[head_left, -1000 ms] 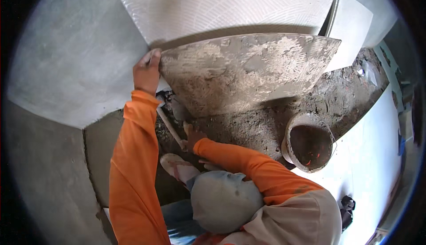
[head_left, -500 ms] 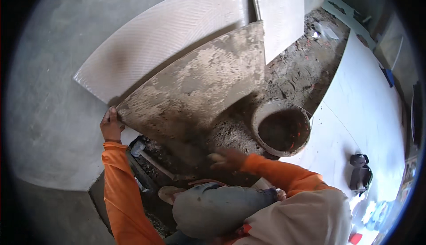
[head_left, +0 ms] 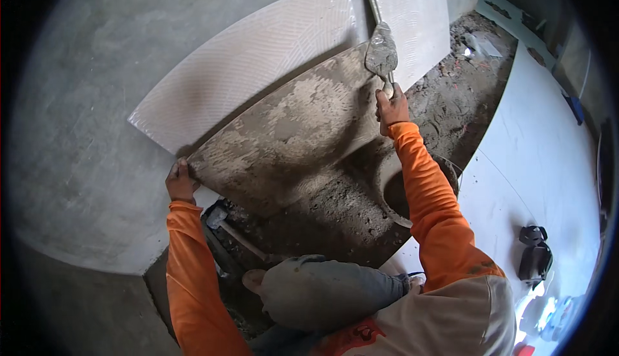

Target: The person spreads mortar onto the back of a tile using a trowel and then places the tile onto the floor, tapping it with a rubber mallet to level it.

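Observation:
My left hand [head_left: 181, 181] is closed on the left corner of a large tile [head_left: 284, 124], whose upturned face is smeared with patchy grey mortar. The tile stands tilted over the dirt. In my right hand [head_left: 392, 110] is the handle of a trowel [head_left: 381, 50]. Its blade carries wet grey mortar and lies over the tile's upper right corner; whether it touches the tile I cannot tell. Partly hidden by my right forearm, a round bucket [head_left: 382, 188] stands on the dirt to the right of the tile.
Behind the mortared tile lean two pale tiles, a ridged one [head_left: 258, 53] and another [head_left: 419, 34] at the right. A hammer [head_left: 218, 217] lies near my left forearm. White flooring [head_left: 529, 137] spreads to the right, bearing a black object [head_left: 535, 256]. Loose dirt [head_left: 445, 114] lies between.
My right hand has swung up from low beside the bucket to the tile's upper right corner, with the mortar-loaded trowel now plainly showing. My left hand keeps its hold on the tile.

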